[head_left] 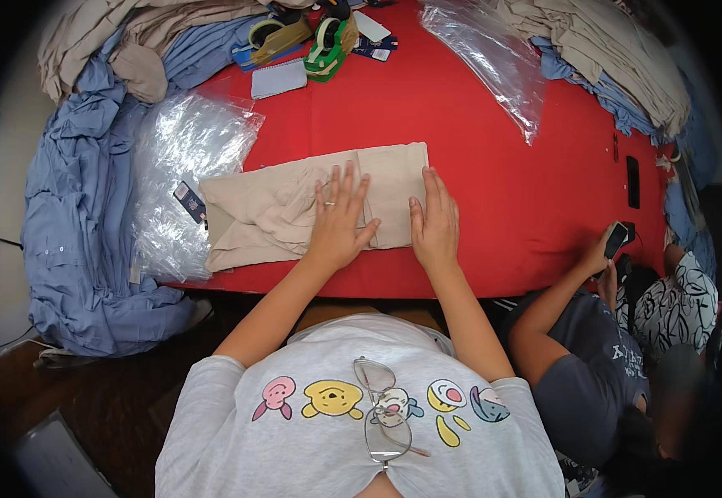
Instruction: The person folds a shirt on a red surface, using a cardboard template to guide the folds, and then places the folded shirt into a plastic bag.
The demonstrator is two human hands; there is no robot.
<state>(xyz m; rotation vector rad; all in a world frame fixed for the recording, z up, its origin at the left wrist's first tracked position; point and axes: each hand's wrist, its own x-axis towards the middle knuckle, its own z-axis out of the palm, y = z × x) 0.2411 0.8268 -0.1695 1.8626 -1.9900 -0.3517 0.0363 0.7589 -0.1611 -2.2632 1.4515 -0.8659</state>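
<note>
A pair of beige trousers, folded into a long flat bundle, lies across the red tabletop before me. My left hand rests flat on its middle with the fingers spread and a ring on one finger. At the bundle's right end, my right hand is stretched out along the edge, the fingers straight and touching the cloth. The cloth looks wrinkled left of my left hand and smoother to the right. A dark hang tag sticks out at the left end, over clear plastic bags.
Blue garments heap along the left edge; beige garments pile at the far right. Tape dispensers and a notepad stand at the back. More clear plastic lies far right. Beside me a person holds a phone.
</note>
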